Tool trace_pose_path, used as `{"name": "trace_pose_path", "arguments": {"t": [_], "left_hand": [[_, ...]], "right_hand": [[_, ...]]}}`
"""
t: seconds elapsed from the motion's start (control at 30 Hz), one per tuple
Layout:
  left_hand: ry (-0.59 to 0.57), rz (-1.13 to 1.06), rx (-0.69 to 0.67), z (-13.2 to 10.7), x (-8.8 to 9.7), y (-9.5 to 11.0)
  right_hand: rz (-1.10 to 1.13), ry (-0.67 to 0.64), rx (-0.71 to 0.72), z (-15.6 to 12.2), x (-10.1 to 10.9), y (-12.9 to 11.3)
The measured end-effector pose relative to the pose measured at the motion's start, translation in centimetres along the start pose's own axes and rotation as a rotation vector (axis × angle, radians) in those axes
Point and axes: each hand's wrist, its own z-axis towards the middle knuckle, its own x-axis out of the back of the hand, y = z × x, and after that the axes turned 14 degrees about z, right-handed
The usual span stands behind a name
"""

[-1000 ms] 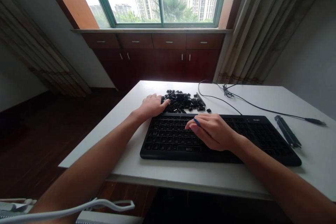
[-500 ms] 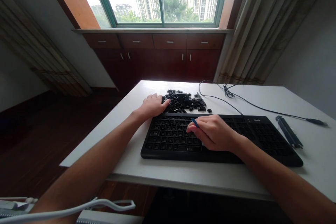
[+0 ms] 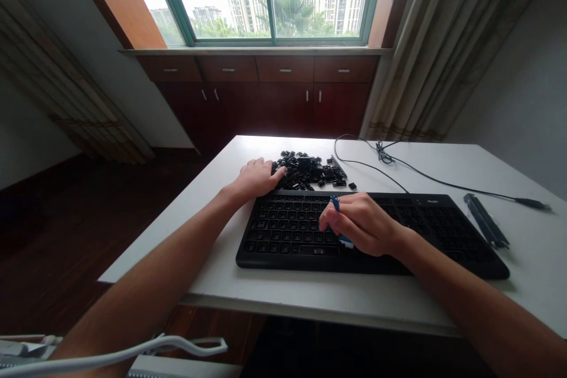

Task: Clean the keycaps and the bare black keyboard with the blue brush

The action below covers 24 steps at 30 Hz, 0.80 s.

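Observation:
A black keyboard (image 3: 283, 261) lies on the table with its keycaps off, showing bare key sockets. My right hand (image 3: 361, 221) is closed over its middle around what looks like a small blue brush (image 3: 335, 203). Blue tufts stick out above the fingers and a blue-and-white end shows below them; the grip hides the rest. Fingers laid out flat, my left hand (image 3: 257, 177) rests open at the left edge of a heap of loose black keycaps (image 3: 305, 171), just behind the keyboard's top left corner.
A dark grey, bar-shaped piece (image 3: 486, 221) lies at the keyboard's right end. Behind it, a black cable (image 3: 436, 177) runs across the white table (image 3: 177, 236) to a plug at right. A white curved bar (image 3: 110, 357) crosses the bottom left, close to my left arm.
My right hand has shifted slightly right and turned, so the blue brush stands more upright and its lower end shows. My left hand has stayed in place.

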Motion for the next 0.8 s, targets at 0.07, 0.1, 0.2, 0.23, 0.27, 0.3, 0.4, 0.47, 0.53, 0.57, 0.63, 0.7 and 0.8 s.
{"name": "trace_pose_path", "arguments": {"t": [0.07, 0.1, 0.2, 0.23, 0.27, 0.3, 0.4, 0.47, 0.53, 0.57, 0.63, 0.7, 0.8], "left_hand": [[0.002, 0.003, -0.001, 0.06, -0.10, -0.02], [0.003, 0.006, 0.000, 0.06, -0.11, 0.00], [-0.001, 0.015, 0.006, 0.01, -0.06, 0.10], [-0.004, 0.013, 0.007, -0.02, -0.03, 0.14], [-0.006, 0.010, 0.008, -0.04, 0.00, 0.16], [-0.006, 0.006, 0.008, -0.05, 0.02, 0.17], [-0.005, -0.001, 0.009, -0.06, 0.03, 0.15], [-0.002, -0.005, 0.007, -0.07, 0.03, 0.15], [0.000, -0.011, 0.003, -0.10, 0.05, 0.17], [0.001, -0.012, 0.003, -0.13, 0.07, 0.19], [0.004, -0.009, 0.007, -0.19, 0.11, 0.23], [0.009, -0.005, 0.006, -0.23, 0.14, 0.25], [0.010, -0.009, 0.001, -0.21, 0.14, 0.22]], "right_hand": [[0.018, -0.001, -0.004, 0.04, 0.05, 0.04], [0.024, -0.003, -0.006, 0.06, 0.07, 0.06], [0.050, -0.008, -0.012, 0.06, 0.14, 0.15], [0.058, -0.008, -0.017, 0.05, 0.15, 0.18], [0.064, -0.008, -0.023, 0.04, 0.15, 0.20], [0.068, -0.012, -0.031, 0.03, 0.13, 0.23], [0.042, -0.021, -0.036, 0.04, -0.01, 0.29], [-0.046, -0.018, -0.027, 0.06, -0.17, 0.35], [-0.144, -0.009, -0.015, 0.05, -0.32, 0.45], [-0.179, -0.005, -0.009, 0.03, -0.38, 0.53], [-0.219, 0.001, -0.005, -0.02, -0.44, 0.70], [-0.243, 0.007, -0.007, -0.07, -0.43, 0.83], [-0.215, 0.017, -0.014, -0.07, -0.33, 0.81]]}}
